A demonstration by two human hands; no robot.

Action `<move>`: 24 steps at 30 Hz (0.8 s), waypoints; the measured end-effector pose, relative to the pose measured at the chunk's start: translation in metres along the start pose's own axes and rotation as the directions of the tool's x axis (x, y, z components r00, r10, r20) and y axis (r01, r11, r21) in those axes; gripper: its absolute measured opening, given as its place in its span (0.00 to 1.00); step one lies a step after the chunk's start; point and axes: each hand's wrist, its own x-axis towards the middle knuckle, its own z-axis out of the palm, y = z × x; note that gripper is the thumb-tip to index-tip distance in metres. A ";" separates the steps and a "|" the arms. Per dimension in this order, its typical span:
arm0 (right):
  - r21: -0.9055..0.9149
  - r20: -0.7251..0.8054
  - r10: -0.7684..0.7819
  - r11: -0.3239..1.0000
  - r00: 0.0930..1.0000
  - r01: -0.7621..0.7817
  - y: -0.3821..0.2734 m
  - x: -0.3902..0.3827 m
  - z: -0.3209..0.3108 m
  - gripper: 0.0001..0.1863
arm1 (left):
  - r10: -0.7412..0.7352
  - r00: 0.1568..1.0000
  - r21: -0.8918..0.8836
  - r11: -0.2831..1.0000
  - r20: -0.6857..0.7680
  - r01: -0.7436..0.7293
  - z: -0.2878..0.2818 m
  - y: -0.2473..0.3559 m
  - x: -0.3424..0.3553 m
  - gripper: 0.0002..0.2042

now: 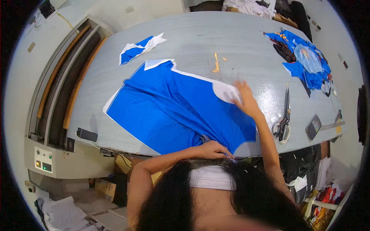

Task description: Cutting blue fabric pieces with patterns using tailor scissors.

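A large blue fabric piece (154, 111) with white edging lies on the table, creased diagonally through its middle. My left hand (214, 150) is at its near edge by the table rim, fingers curled onto the fabric; what lies under them is partly hidden. My right hand (244, 98), slightly blurred at the fingertips, is stretched forward with spread fingers at the white curved patch (223, 91) on the fabric's right edge. Black-handled scissors (285, 127) lie to the right of that arm.
The grey table (192, 34) also holds a small blue-and-white piece (137, 50), a fabric pile (298, 57) at far right, a phone (313, 127) and a black box (87, 134) at near left. A long machine with a control panel (43, 161) borders the table's left side.
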 end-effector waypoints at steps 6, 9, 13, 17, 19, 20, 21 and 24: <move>0.009 0.285 -0.098 0.995 0.954 0.100 0.024 -0.038 0.012 0.18 | -0.331 0.944 -0.369 0.879 -0.017 0.301 -0.035 0.009 -0.018 0.14; 0.016 0.168 0.119 0.992 0.978 -0.124 0.021 -0.064 -0.018 0.15 | -0.465 0.781 -0.336 0.877 -0.418 0.342 -0.052 -0.012 -0.047 0.14; -0.346 0.177 0.462 0.856 0.869 -0.384 -0.015 -0.105 -0.062 0.10 | -0.555 0.484 -0.048 0.689 -0.676 0.723 -0.074 -0.014 -0.068 0.28; -0.641 0.460 0.730 0.667 0.505 -0.380 -0.077 -0.127 -0.112 0.19 | -0.770 0.173 -0.067 0.269 -0.614 0.961 -0.079 -0.020 -0.078 0.40; -0.598 0.524 0.733 0.680 0.434 -0.425 -0.092 -0.123 -0.139 0.20 | -0.747 0.216 -0.015 0.289 -0.628 0.957 -0.083 -0.031 -0.074 0.40; -0.549 0.593 0.716 0.694 0.367 -0.465 -0.096 -0.124 -0.147 0.22 | -0.725 0.247 0.028 0.300 -0.643 0.954 -0.085 -0.039 -0.070 0.39; -0.446 0.538 0.714 0.692 0.447 -0.569 -0.094 -0.123 -0.148 0.20 | -0.728 0.259 0.039 0.304 -0.635 0.952 -0.088 -0.051 -0.062 0.39; -0.261 0.465 0.499 0.867 0.732 -0.425 -0.097 -0.085 -0.140 0.17 | -0.464 0.484 0.404 0.265 -0.742 0.875 -0.105 -0.097 -0.037 0.35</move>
